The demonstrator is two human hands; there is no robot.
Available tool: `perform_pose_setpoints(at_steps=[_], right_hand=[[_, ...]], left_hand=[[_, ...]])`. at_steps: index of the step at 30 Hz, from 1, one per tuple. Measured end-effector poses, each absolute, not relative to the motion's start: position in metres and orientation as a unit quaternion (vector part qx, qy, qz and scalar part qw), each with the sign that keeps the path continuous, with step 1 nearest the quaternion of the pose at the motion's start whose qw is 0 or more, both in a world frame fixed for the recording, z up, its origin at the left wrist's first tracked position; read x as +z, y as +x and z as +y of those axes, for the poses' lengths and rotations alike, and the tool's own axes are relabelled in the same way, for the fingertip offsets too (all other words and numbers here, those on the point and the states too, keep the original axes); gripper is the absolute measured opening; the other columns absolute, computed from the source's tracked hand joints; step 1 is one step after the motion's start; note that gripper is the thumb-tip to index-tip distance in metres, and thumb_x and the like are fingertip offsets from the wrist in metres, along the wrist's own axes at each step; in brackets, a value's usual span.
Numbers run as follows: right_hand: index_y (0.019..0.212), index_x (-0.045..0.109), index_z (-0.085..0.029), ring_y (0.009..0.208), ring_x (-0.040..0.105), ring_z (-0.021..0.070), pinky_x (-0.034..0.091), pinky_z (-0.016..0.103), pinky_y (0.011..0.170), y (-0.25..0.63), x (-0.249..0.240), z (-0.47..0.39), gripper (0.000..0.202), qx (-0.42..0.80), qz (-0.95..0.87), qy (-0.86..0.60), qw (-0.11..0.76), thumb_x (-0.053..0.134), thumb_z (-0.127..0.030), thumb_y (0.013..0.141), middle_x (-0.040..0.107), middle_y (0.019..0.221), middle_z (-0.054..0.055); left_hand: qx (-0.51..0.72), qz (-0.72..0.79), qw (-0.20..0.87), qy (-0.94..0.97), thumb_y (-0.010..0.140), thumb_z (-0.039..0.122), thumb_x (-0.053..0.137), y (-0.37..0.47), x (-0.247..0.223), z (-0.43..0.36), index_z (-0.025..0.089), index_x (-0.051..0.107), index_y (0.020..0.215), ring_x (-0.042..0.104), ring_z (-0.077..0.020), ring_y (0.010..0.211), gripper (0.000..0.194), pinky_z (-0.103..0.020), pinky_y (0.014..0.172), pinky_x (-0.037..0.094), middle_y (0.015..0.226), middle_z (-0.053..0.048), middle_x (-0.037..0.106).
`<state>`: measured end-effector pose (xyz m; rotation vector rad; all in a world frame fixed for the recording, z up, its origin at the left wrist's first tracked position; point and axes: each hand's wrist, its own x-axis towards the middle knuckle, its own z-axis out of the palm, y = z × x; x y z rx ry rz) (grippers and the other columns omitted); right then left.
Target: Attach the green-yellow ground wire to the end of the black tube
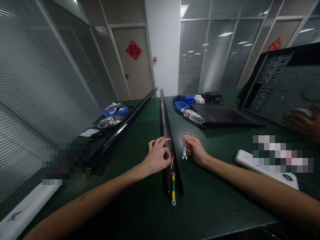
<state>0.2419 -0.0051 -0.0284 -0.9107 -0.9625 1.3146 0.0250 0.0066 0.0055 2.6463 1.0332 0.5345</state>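
My left hand (159, 155) rests on a long black metal rail (163, 116), its fingers spread and curved over the rail with nothing visible in them. A short green and yellow wire (173, 186) with a ring end is fixed near the rail's close end and hangs over it. Just right of the rail, my right hand (196, 150) holds a silver wrench (184, 150) upright between closed fingers, its open jaw pointing toward me.
A second black rail (120, 130) lies to the left, beside a metal dish (110, 121) and a blue tray (115, 111). Rightward are a plastic bottle (193, 116), a black panel (222, 114), a white device (266, 169) and a large metal case (282, 86) touched by another person's hand (303, 121).
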Motion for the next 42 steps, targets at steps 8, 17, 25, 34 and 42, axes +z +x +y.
perform_pose_setpoints(at_steps=[8, 17, 25, 34, 42], right_hand=[[0.075, 0.058, -0.016, 0.039, 0.033, 0.0044, 0.024, 0.016, 0.037, 0.242, -0.032, -0.004, 0.045, 0.569, -0.426, -0.386, 0.588, 0.077, -0.057, 0.079, 0.036, 0.054, -0.009], [0.076, 0.059, -0.016, 0.04, 0.035, 0.0049, 0.025, 0.016, 0.037, 0.242, -0.031, -0.005, 0.044, 0.569, -0.436, -0.382, 0.583, 0.076, -0.056, 0.082, 0.037, 0.055, -0.009], [0.074, 0.059, -0.016, 0.039, 0.034, 0.0045, 0.024, 0.016, 0.037, 0.241, -0.031, -0.005, 0.045, 0.573, -0.432, -0.378, 0.585, 0.077, -0.057, 0.08, 0.037, 0.056, -0.009], [0.075, 0.06, -0.016, 0.04, 0.033, 0.0051, 0.024, 0.017, 0.037, 0.242, -0.034, -0.003, 0.044, 0.57, -0.43, -0.381, 0.588, 0.077, -0.057, 0.08, 0.037, 0.055, -0.009], [0.076, 0.061, -0.016, 0.04, 0.033, 0.0049, 0.024, 0.017, 0.037, 0.242, -0.035, -0.003, 0.043, 0.568, -0.429, -0.38, 0.59, 0.076, -0.056, 0.08, 0.036, 0.055, -0.009]], left_hand=[[0.172, 0.349, 0.137, 0.911, 0.081, 0.02, 0.074, 0.031, 0.0, 0.017, 0.022, 0.075, 0.074, 0.037, -0.0378, 0.14, 0.007, -0.068, 0.112, 0.021, 0.145, -0.005, 0.054], [0.087, 0.302, 0.209, 0.926, 0.093, 0.03, 0.069, 0.021, 0.015, 0.019, 0.029, 0.078, 0.095, 0.027, -0.0382, 0.148, 0.009, -0.067, 0.114, 0.018, 0.157, -0.006, 0.039], [0.119, 0.27, 0.048, 0.954, 0.064, 0.053, 0.091, 0.039, 0.025, 0.024, 0.018, 0.063, 0.105, 0.033, -0.043, 0.142, 0.061, -0.064, 0.111, 0.024, 0.148, -0.018, 0.045], [-0.009, -0.012, -0.152, 0.988, 0.095, 0.031, 0.069, 0.059, 0.042, 0.035, 0.018, 0.067, 0.097, 0.064, -0.0261, 0.099, 0.013, -0.037, 0.087, 0.04, 0.102, -0.008, 0.073], [0.013, -0.047, -0.122, 0.991, 0.089, 0.04, 0.077, 0.064, 0.036, 0.043, 0.019, 0.07, 0.09, 0.068, -0.0246, 0.089, 0.022, -0.035, 0.078, 0.04, 0.091, -0.007, 0.075]])
